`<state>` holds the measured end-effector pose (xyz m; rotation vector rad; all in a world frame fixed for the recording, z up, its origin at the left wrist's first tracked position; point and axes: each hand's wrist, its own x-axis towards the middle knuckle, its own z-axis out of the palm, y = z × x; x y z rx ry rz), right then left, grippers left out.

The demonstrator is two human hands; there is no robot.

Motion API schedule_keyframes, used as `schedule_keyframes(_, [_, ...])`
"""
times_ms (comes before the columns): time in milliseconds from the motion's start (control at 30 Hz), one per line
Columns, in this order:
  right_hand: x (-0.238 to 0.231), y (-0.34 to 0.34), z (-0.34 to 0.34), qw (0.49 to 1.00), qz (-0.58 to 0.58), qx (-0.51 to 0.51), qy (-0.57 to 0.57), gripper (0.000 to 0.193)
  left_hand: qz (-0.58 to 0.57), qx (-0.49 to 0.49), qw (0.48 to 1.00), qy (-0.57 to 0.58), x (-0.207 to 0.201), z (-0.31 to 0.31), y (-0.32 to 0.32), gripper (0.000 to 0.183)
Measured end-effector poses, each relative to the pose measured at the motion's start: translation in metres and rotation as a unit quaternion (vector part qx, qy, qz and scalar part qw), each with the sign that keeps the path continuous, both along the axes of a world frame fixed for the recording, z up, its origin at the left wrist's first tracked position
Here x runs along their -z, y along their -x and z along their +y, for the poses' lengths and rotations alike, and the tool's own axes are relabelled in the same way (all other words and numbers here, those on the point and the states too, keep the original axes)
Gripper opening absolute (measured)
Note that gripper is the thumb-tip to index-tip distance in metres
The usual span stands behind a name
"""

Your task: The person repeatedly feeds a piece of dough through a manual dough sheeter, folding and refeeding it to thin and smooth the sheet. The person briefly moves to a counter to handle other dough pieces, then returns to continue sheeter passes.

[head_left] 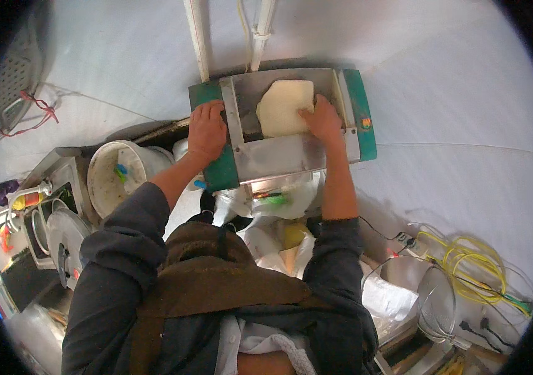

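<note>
Before me is a dough sheeter (279,155), a metal machine with green side panels. A pale, thick sheet of dough (284,109) with a rounded left edge lies tilted in its top opening. My right hand (324,120) grips the dough at its right edge, with the thumb on top and some fingers hidden behind. My left hand (208,130) rests palm down on the left green panel (219,172), its fingers stretched over the top. It holds nothing.
A dirty white bucket (116,172) stands left of the machine, beside a sink with a faucet (44,187). A perforated metal pan (10,87) hangs at far left. To the right are a coiled yellow cable (476,265) and a wire strainer (436,300). White pipes (263,31) rise behind the machine.
</note>
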<state>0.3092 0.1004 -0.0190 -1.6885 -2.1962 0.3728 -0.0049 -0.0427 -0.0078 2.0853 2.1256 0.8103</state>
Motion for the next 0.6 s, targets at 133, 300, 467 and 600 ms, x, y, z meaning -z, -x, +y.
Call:
schedule_keyframes(133, [-0.043, 0.006, -0.074, 0.909, 0.393, 0.071, 0.118, 0.043, 0.012, -0.006, 1.000, -0.011, -0.004, -0.002, 0.004, 0.032])
schedule_keyframes(300, [0.026, -0.069, -0.206, 0.484, 0.812, 0.047, 0.323, 0.023, 0.003, 0.004, 1.000, 0.010, -0.004, 0.000, 0.002, 0.029])
schedule_keyframes(467, [0.154, -0.081, -0.254, 0.425, 0.787, 0.283, 0.347, 0.024, 0.006, 0.012, 1.000, -0.006, -0.002, 0.003, -0.001, 0.027])
schedule_keyframes(600, [0.168, -0.016, -0.210, 0.275, 0.844, 0.330, 0.320, 0.038, 0.009, 0.009, 1.000, -0.023, -0.003, 0.001, 0.003, 0.027])
